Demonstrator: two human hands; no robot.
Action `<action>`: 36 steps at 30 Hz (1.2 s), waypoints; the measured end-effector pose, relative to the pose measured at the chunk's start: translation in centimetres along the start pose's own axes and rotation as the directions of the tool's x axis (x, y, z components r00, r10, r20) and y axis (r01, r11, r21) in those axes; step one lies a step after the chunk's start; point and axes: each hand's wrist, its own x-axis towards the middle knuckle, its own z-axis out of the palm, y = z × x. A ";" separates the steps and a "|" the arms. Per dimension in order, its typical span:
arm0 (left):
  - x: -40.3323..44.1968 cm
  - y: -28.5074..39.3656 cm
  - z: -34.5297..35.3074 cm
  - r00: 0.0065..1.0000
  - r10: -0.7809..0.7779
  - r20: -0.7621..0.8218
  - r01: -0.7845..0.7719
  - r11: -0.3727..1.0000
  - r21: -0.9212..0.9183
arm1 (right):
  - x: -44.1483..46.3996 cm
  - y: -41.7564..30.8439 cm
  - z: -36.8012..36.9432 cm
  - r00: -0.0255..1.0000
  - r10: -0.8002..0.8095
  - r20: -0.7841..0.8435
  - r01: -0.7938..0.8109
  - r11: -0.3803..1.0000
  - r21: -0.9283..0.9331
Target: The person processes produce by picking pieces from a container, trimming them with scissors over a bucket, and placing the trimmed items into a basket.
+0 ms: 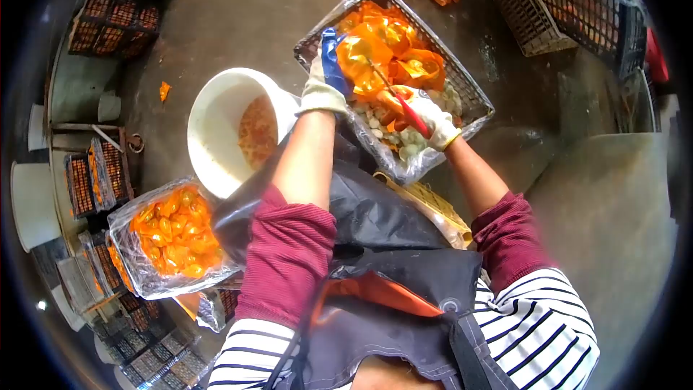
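Sitting between gloved hands (328,76) (429,112), orange piece (359,56), over crate (471,92)

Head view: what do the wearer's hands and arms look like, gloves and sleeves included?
The left hand has a whitish glove with a large blue area; the right hand has a mostly whitish glove. On both arms, bunched, ribbed maroon sleeves meet white upper sleeves with dark stripes.
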 end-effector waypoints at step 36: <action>0.7 -6.0 -3.8 0.934 -0.136 -0.329 0.279 0.854 0.439 | 2.7 2.7 3.7 0.972 0.153 -0.178 -0.069 0.910 0.409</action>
